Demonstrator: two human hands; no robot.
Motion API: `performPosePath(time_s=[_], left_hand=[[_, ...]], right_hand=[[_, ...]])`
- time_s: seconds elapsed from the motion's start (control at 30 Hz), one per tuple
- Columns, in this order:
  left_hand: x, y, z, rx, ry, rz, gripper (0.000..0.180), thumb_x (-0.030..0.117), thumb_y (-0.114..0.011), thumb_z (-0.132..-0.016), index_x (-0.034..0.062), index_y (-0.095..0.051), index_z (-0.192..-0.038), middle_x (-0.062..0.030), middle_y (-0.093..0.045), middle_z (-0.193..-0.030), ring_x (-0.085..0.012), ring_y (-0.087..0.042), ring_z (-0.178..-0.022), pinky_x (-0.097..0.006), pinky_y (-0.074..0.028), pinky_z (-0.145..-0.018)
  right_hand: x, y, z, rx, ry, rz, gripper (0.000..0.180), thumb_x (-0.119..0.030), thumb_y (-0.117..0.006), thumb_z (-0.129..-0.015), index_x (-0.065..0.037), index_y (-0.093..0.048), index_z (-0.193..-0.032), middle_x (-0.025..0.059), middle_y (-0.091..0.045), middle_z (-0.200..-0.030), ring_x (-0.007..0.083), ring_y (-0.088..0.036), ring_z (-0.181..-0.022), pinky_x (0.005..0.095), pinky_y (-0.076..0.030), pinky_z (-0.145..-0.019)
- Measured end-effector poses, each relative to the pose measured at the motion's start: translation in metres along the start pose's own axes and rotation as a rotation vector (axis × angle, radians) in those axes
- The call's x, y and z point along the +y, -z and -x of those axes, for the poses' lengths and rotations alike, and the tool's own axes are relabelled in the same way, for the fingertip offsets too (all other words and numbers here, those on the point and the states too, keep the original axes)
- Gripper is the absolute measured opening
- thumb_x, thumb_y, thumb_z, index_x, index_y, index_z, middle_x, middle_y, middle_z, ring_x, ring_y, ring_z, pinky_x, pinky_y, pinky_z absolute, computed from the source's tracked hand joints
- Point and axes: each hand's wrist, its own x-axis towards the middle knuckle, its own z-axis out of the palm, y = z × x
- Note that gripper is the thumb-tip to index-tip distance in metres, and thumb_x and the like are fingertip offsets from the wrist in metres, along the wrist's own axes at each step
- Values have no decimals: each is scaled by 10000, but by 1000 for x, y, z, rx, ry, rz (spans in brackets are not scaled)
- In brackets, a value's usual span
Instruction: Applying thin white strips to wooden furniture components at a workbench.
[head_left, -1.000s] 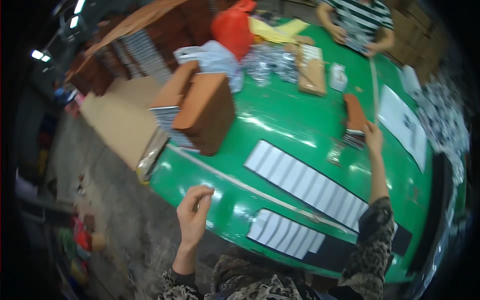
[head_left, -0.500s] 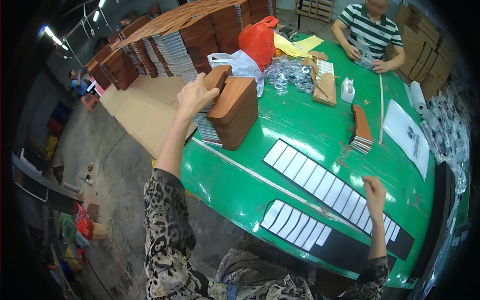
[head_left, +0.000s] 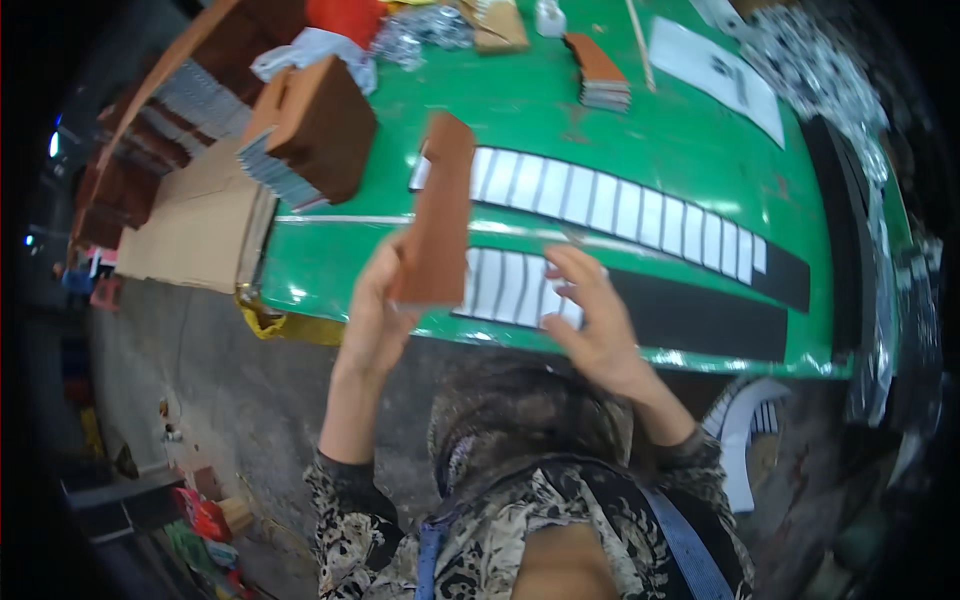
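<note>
My left hand [head_left: 372, 310] grips the lower end of a tall brown cardboard piece [head_left: 437, 208], held upright over the near edge of the green table [head_left: 690, 140]. To its right, my right hand [head_left: 592, 322] hovers with fingers spread, holding nothing, just above the near row of white strips on a black band [head_left: 520, 290]. A second, longer row of white strips [head_left: 620, 205] lies behind it.
A stack of brown card pieces [head_left: 318, 135] stands at the table's left end, a smaller stack [head_left: 598, 72] further back. Flat cardboard sheets [head_left: 200, 225] lie left of the table. White sheets [head_left: 715, 75] and shiny metal parts [head_left: 820, 70] cover the right side.
My left hand has come back from the brown stack carrying one brown card piece toward me. My right hand has moved left to the near row of strips.
</note>
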Motion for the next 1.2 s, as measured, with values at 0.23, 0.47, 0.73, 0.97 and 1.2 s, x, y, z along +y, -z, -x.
performPosePath(time_s=[0.23, 0.47, 0.73, 0.97, 1.2], left_hand=[[-69, 10, 77, -321, 354, -113, 747, 498, -552, -871, -78, -412, -1327, -154, -522, -1267, -197, -517, -1138, -335, -408, -963], [-86, 14, 83, 62, -76, -515, 326, 45, -659, -811, -19, -518, -1098, -48, -582, -1006, -104, -554, -914, -264, -460, -804], [-111, -12, 14, 181, -284, -734, 283, 89, -694, -807, -3, -559, -1037, -94, -633, -885, -160, -593, -792, -287, -462, -717], [-132, -10, -2, 102, -393, -955, 309, 98, -684, -822, -10, -533, -1069, -129, -639, -914, -179, -597, -830, -294, -462, -752], [-131, -8, -2, 161, -288, -854, 351, 90, -694, -811, -1, -513, -1097, -108, -633, -927, -168, -593, -848, -296, -462, -773]], right_hand=[[30, -16, 51, 133, -251, -326, 692, -137, -720, -796, -38, -343, -1368, 148, -476, -1231, 217, -537, -1080, 350, -475, -905], [51, -11, 60, 283, -121, 138, 526, -103, -733, -751, -21, -506, -1218, 122, -602, -1056, 246, -585, -949, 340, -495, -799], [63, 38, 51, 16, -78, 820, 378, -165, -745, -687, -87, -649, -1044, 53, -571, -1007, 242, -553, -895, 353, -488, -726], [66, 32, 45, -9, -55, 840, 345, -141, -773, -633, -82, -610, -931, 25, -536, -1006, 232, -535, -867, 348, -497, -656], [67, 31, 45, 15, -103, 688, 347, -91, -786, -605, -79, -520, -827, 50, -529, -974, 248, -539, -889, 359, -477, -663]])
